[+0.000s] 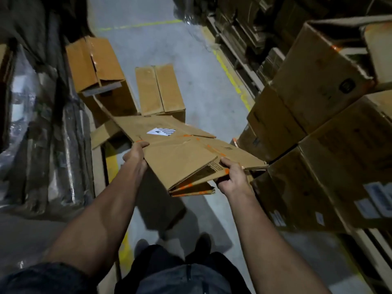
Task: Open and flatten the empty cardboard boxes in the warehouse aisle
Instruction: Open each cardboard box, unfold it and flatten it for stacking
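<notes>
spanning between left hand [135,152] and right hand [230,177], flattened box [180,149]

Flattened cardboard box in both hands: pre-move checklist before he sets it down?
1. Left hand grips the flattened brown cardboard box at its left edge: ok.
2. Right hand grips its near right corner: ok.
3. Box fully flat: not ok, near flaps gape in layers.
4. Grey concrete floor ahead free for laying it down: ok.
5. Two upright brown cardboard boxes on the floor flattened: not ok.
6. Stacked brown cartons at right clear of the box's edge: cannot tell.
</notes>
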{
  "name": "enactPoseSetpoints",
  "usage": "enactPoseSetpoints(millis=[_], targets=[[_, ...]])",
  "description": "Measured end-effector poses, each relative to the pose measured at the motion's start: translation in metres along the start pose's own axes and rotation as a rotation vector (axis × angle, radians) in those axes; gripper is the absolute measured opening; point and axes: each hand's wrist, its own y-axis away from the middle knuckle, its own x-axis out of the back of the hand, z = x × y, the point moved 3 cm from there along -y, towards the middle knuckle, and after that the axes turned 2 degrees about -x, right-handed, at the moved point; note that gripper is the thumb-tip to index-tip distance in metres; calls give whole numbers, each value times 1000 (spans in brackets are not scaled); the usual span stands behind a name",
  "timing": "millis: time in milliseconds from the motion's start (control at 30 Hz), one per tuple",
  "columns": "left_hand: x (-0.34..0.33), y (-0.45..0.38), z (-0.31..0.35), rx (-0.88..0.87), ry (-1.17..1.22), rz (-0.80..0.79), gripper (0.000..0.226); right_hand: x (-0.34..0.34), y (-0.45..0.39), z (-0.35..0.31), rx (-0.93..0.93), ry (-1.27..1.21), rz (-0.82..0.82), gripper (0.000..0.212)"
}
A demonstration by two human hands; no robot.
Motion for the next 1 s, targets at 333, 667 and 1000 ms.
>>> enactPoseSetpoints(millis=[333,667,1000], targets=[[1,99,55,36,-179,-64,41,-66,8,-17,16,152,-3,28],[53,78,45,202,-116,-139,56,-109,11,-5,29,181,28,11],[152,11,37,316,32,145,67,-106,-1,15,123,220,81,34]])
